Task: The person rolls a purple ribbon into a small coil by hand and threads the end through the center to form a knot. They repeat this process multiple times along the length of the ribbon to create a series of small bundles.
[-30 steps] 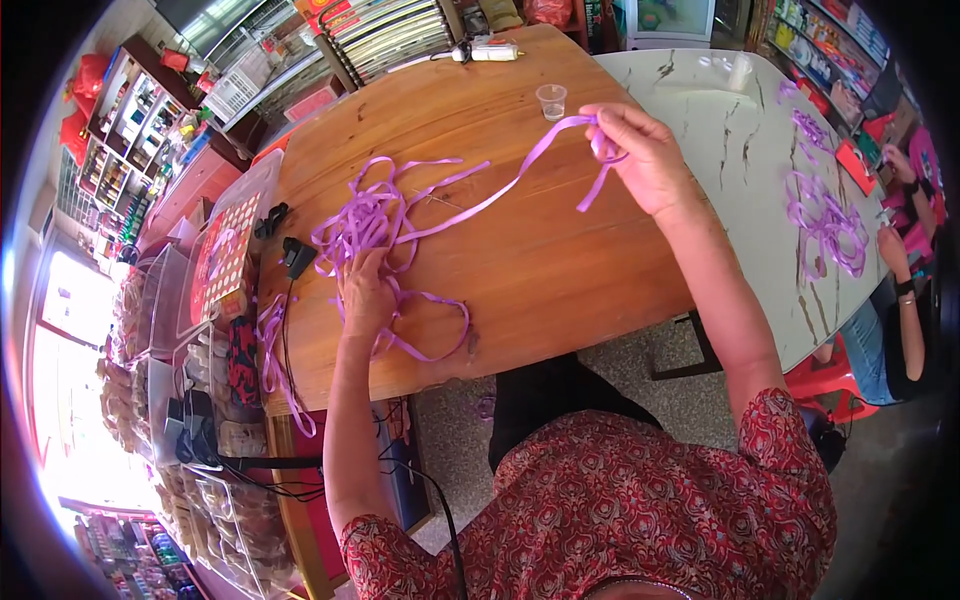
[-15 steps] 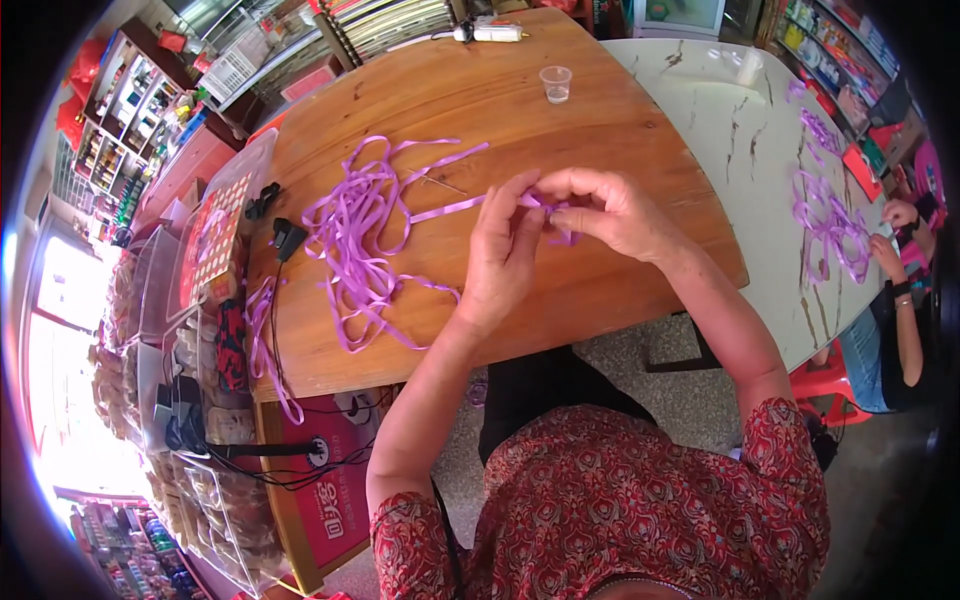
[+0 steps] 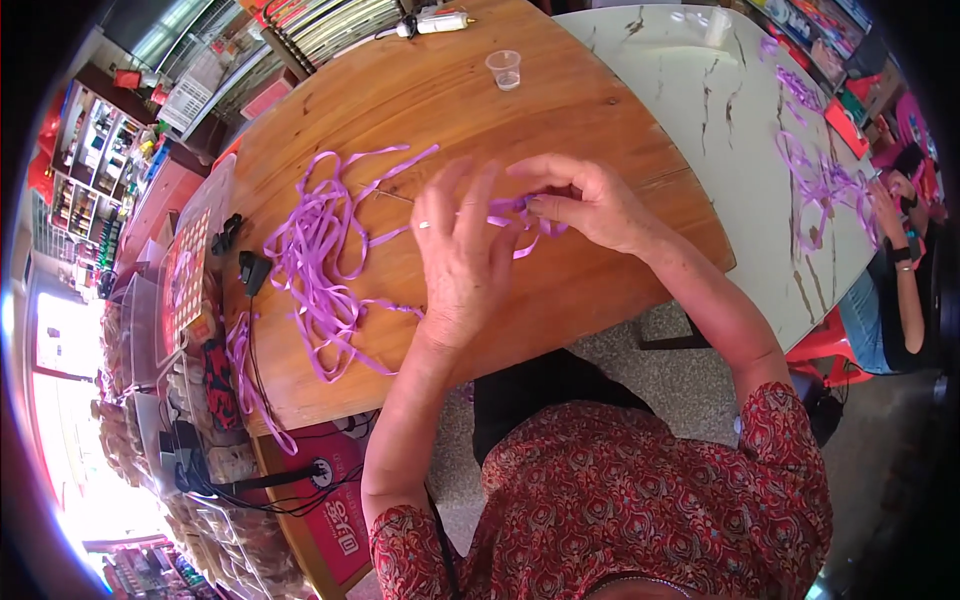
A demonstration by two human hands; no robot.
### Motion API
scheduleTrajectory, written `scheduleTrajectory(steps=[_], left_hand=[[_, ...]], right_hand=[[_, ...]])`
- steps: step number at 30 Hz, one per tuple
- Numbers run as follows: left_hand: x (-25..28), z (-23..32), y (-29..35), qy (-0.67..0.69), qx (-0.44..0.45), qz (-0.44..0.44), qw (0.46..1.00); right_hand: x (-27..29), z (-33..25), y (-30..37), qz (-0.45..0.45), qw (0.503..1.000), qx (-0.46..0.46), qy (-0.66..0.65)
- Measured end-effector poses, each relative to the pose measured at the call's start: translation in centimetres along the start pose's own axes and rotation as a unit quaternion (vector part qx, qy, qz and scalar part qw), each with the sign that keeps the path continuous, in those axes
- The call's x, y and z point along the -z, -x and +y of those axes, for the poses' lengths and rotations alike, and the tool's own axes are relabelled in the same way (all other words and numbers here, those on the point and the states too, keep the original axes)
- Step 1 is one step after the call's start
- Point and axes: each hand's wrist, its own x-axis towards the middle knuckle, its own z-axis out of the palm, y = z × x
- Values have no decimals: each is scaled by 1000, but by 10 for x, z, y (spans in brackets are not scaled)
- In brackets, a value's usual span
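Note:
My right hand (image 3: 597, 207) pinches a small bunched part of purple ribbon (image 3: 523, 204) between thumb and fingers, with short loops hanging below it. Just to its left, my left hand (image 3: 455, 255), a ring on one finger, has its back turned up and its fingers apart, slightly blurred. A strand passes behind that hand and joins the loose heap of purple ribbon (image 3: 318, 255) on the wooden table (image 3: 590, 120). Whether the left fingers touch the strand is hidden. A thin stick-like piece (image 3: 388, 193) lies beside the heap.
A clear plastic cup (image 3: 504, 70) and a white tube-like thing (image 3: 440, 22) are toward the far side. Black adapters (image 3: 253, 272) with cables lie at the left edge. On the right, a marbled white table (image 3: 680, 110) holds more purple ribbon (image 3: 822, 195) near another person's hands (image 3: 884, 208).
My left hand has come away from the right fingers, moving left and turning its back up. My right hand keeps its pinch on the ribbon. The view has shifted slightly.

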Motion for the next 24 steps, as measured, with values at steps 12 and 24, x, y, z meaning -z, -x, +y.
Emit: scheduleTrajectory(steps=[12, 24], left_hand=[[-11, -34, 9, 268, 182, -55, 945], [18, -81, 33, 173, 312, -49, 933]], right_hand=[[12, 8, -2, -26, 999, -5, 29], [48, 23, 6, 56, 996, -21, 59]])
